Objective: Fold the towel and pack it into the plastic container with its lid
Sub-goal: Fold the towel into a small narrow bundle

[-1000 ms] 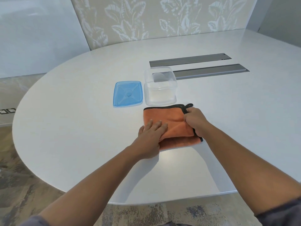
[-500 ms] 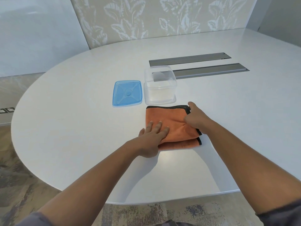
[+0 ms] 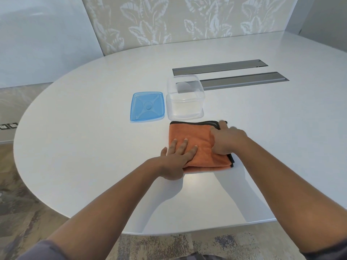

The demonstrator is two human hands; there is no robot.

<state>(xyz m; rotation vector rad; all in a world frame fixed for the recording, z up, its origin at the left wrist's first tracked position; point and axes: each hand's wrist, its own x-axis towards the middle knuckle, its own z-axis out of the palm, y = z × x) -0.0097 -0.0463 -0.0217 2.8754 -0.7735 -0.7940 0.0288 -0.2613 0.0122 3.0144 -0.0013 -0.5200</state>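
Observation:
An orange towel point(image 3: 191, 134) with a black hem lies folded into a rough square on the white table point(image 3: 93, 128). My left hand point(image 3: 176, 158) lies flat on its near left part, fingers straight. My right hand point(image 3: 227, 139) presses on the towel's right side, its fingertips at the far right corner; they look blurred and partly bent. Just beyond the towel stands the clear plastic container point(image 3: 185, 98), upright with nothing in it. Its blue lid point(image 3: 147, 106) lies flat on the table to the container's left.
Two long grey slots point(image 3: 234, 76) are set into the tabletop behind the container. The table's rounded edge runs close in front of me, with patterned carpet point(image 3: 28, 212) below. A leaf-patterned wall panel point(image 3: 178, 21) stands at the back.
The towel's right part has been flattened into a neater square. My right hand moved from pinching the far right corner to pressing along the right side. My left hand stayed flat.

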